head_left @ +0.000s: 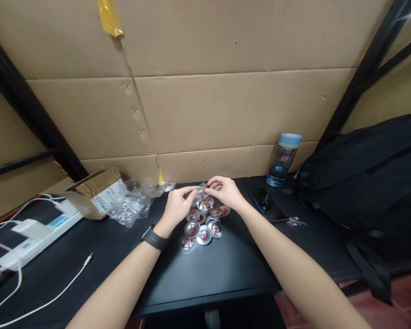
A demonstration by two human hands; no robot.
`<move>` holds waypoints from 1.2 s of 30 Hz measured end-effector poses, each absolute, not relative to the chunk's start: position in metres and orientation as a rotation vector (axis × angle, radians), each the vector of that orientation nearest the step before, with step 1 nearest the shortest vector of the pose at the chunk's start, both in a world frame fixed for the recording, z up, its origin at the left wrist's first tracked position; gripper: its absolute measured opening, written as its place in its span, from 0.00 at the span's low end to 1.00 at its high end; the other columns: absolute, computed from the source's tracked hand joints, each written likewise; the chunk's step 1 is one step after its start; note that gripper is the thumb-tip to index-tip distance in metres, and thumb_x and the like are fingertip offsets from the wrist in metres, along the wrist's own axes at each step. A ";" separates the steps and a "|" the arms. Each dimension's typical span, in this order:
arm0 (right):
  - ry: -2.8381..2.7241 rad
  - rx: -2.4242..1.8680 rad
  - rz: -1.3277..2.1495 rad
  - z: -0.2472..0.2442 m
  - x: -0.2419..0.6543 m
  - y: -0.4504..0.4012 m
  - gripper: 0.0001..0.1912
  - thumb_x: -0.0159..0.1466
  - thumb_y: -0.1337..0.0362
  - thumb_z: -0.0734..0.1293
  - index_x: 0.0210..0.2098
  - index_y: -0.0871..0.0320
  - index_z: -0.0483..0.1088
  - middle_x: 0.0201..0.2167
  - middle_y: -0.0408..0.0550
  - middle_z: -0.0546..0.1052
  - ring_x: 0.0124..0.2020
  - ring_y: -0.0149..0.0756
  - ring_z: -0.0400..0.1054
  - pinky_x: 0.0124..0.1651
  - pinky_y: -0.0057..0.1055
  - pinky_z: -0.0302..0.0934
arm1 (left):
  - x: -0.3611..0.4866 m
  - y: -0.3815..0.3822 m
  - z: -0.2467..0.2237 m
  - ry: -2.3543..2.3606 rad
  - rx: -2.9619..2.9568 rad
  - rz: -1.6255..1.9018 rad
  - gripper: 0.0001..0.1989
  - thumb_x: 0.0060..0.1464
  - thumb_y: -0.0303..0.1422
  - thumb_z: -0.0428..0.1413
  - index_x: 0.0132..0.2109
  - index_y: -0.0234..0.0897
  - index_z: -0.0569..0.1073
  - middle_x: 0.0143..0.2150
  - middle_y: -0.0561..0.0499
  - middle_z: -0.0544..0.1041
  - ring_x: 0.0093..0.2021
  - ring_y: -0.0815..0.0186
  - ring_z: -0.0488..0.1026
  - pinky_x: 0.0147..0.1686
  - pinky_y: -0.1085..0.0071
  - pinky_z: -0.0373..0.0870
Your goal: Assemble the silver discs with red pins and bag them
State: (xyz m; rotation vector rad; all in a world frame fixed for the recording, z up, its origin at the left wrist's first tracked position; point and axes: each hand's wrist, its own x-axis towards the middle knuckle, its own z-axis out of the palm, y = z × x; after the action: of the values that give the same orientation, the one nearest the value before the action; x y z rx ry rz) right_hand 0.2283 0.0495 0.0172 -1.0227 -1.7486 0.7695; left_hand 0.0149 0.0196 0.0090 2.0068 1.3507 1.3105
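A small clear plastic bag [201,188] is pinched between my two hands above the black table. My left hand [178,205], with a dark watch on its wrist, grips the bag's left side with thumb and finger. On the bag's right side, my right hand [224,192] holds it with fingers curled. Something shiny and red shows at the bag, too small to make out. Below and in front of the hands lie several round silver metal discs [204,234] with red centres, some overlapping.
An open cardboard box [89,192] and crumpled clear bags [132,205] lie left, beside a white power strip [37,242] with cables. A water bottle [283,160], a dark phone [266,204], a small keychain [296,222] and a black backpack [370,183] are right.
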 end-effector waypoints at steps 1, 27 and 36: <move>-1.739 -1.010 0.804 0.018 0.230 0.050 0.17 0.54 0.54 0.78 0.36 0.58 0.76 0.28 0.45 0.79 0.28 0.35 0.72 0.34 0.31 0.67 | 0.016 0.019 0.008 1.329 1.948 1.317 0.15 0.62 0.41 0.58 0.49 0.39 0.84 0.48 0.46 0.85 0.47 0.55 0.82 0.49 0.62 0.77; -2.054 -1.176 0.958 0.034 0.258 0.051 0.27 0.50 0.43 0.79 0.39 0.55 0.75 0.35 0.46 0.81 0.38 0.39 0.76 0.43 0.34 0.70 | 0.024 0.009 0.008 1.094 1.859 1.363 0.12 0.60 0.41 0.62 0.46 0.41 0.85 0.42 0.47 0.86 0.42 0.56 0.84 0.47 0.62 0.79; -1.577 -2.253 0.538 0.029 0.377 0.064 0.60 0.34 0.54 0.86 0.63 0.65 0.65 0.61 0.76 0.69 0.62 0.73 0.66 0.58 0.59 0.65 | 0.011 0.020 0.016 1.112 1.736 1.707 0.16 0.64 0.43 0.57 0.49 0.36 0.82 0.42 0.44 0.85 0.42 0.58 0.84 0.41 0.66 0.82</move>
State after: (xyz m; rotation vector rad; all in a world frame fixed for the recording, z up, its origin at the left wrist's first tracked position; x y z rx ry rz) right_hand 0.3771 0.0635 0.0293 -2.2526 -1.5768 0.5385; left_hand 0.0112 0.0201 0.0157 1.7358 1.1119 1.7069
